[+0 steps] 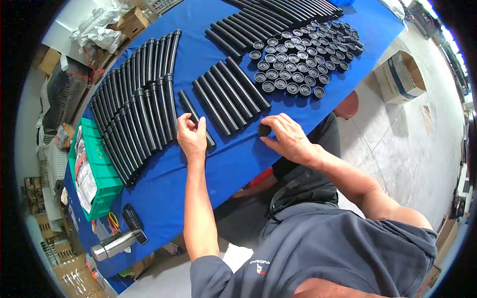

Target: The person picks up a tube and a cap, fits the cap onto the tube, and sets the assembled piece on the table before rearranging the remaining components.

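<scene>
My left hand (192, 138) is closed around a single black tube (186, 102), with thumb and fingers on either side of its middle. The tube lies at a slant over the blue cloth. Between the thumb and fingers of my right hand (289, 139) is a round black cap (265, 130), just off the near end of a row of plain black tubes (228, 97). Many more round black caps (293, 62) with ringed faces lie spread beyond that hand. Left of my left hand, black tubes with capped ends (134, 107) lie in two overlapping rows.
More plain tubes (248, 25) lie at the table's far side. A green crate (104, 171) stands at the left edge, near a steel flask (117, 245) and yellow-handled scissors (114, 222). A cardboard box (400, 79) sits on the floor to the right.
</scene>
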Demonstrator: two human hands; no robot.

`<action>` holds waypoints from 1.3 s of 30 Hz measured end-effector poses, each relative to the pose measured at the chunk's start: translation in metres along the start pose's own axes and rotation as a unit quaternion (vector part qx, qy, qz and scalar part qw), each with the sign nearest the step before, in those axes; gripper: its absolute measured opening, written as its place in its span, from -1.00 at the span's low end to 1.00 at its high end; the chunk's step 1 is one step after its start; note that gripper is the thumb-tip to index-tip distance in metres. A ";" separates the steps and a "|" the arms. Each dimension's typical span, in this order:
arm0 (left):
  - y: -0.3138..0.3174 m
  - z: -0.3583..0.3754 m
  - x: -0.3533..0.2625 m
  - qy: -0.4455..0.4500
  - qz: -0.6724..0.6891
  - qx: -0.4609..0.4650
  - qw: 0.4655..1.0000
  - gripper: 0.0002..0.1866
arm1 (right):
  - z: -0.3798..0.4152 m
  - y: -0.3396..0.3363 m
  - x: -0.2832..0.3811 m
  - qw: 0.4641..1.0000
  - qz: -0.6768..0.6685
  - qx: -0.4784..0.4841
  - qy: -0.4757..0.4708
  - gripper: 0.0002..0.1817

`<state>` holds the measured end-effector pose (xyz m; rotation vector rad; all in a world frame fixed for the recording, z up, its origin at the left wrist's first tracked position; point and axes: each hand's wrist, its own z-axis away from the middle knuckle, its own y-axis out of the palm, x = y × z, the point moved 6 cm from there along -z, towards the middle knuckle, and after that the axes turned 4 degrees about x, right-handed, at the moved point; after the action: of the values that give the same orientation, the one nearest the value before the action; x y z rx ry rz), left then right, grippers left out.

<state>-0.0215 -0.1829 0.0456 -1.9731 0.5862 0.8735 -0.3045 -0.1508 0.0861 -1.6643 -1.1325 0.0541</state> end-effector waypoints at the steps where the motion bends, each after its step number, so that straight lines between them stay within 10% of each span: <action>1: -0.001 0.002 0.001 -0.001 0.002 -0.001 1.000 -0.63 | -0.001 0.006 0.003 1.000 -0.001 -0.008 -0.003 -0.52; 11: 0.001 -0.001 0.005 -0.012 -0.033 -0.001 0.999 -0.51 | 0.013 -0.013 0.016 0.997 -0.036 -0.075 0.001 -0.46; 17: 0.007 -0.003 0.024 -0.022 -0.011 -0.004 1.000 -0.46 | -0.001 0.065 0.071 0.948 -0.231 0.184 -0.120 -0.73; 32: -0.062 0.063 0.011 -0.109 -0.323 0.153 0.928 -0.54 | -0.029 0.111 0.054 0.901 -0.397 0.149 -0.097 -0.78; 39: -0.118 0.142 -0.022 -0.309 0.169 0.120 0.928 -0.55 | -0.030 0.104 0.055 0.872 -0.427 0.236 -0.051 -0.56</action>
<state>-0.0047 0.0001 0.0720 -1.2868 0.6250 1.4824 -0.1915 -0.1320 0.0455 -0.6419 -1.6916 -0.1402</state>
